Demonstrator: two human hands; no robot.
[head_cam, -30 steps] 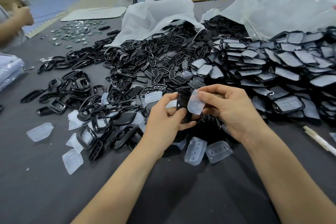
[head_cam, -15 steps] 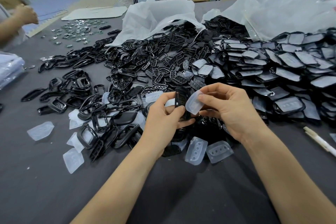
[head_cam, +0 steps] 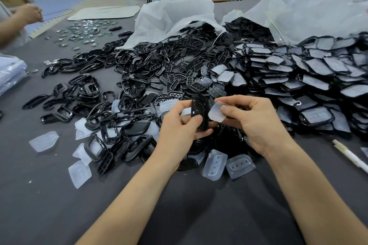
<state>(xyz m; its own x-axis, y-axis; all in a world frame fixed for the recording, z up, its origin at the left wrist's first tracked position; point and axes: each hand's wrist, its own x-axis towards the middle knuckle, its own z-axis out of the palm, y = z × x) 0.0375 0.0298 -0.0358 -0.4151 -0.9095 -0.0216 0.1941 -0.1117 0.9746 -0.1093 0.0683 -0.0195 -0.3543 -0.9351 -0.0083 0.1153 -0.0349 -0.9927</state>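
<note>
— Report the held parts and their place.

— Noting one black shell (head_cam: pixel 199 114), gripped on edge in the left hand (head_cam: pixel 179 127), thumb across the near face, fingers curled behind. Just right of it, one translucent pad (head_cam: pixel 217 112), pinched between thumb and forefinger of the right hand (head_cam: pixel 253 123). Both held up above the table (head_cam: pixel 179 215), in front of the black heap. Contact between pad and shell: cannot tell.

— List the surroundings, nearest first, with counts.

— Directly below the hands: two loose pads (head_cam: pixel 214 165), side by side on the dark cloth, each showing a row of round dimples. To the left: a spread pile of black frames (head_cam: pixel 119 125), too many to count, with at least three clear pads (head_cam: pixel 43 141) lying apart along its near edge. To the right: overlapped rows of finished pieces (head_cam: pixel 308 77), pale side up, likewise uncounted. Behind: two white plastic bags (head_cam: pixel 173 18), mouths open, black parts spilling out. Far left: a scatter of small shiny metal parts (head_cam: pixel 85 32) and one hand of another person (head_cam: pixel 29 14). Near the right edge: one white pen (head_cam: pixel 350 155).

— Anything blocking the view?

— Lower end of the shell hidden behind the left thumb. Part of the heap hidden under both hands and wrists.
</note>
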